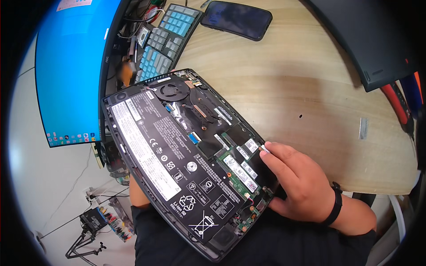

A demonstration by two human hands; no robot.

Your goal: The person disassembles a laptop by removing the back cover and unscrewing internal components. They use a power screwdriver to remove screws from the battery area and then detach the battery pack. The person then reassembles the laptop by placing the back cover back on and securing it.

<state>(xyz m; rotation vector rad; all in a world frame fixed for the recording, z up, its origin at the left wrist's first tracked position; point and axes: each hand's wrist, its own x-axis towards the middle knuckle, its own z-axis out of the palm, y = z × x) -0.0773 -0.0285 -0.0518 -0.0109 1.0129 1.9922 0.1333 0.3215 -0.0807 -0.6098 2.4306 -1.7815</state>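
Note:
An opened laptop (177, 159), its bottom cover off, lies tilted across the middle of the view above my lap, showing the large black labelled battery (155, 155), the fan (171, 92), copper-marked heat pipe and green circuit board. My right hand (297, 186), with a black band at the wrist, grips the laptop's right edge, fingers closed over it near a small white label and the thumb low along the side. My left forearm (138, 199) shows beside the laptop's lower left edge; that hand and its fingers are hidden behind the laptop.
A lit monitor (69, 71) stands at left beside a grey and blue keyboard (171, 35). A phone (236, 20) lies on the wooden desk (319, 133). A dark panel (355, 35) and red-handled tool (395, 102) are at right. A jointed arm stand (80, 248) is lower left.

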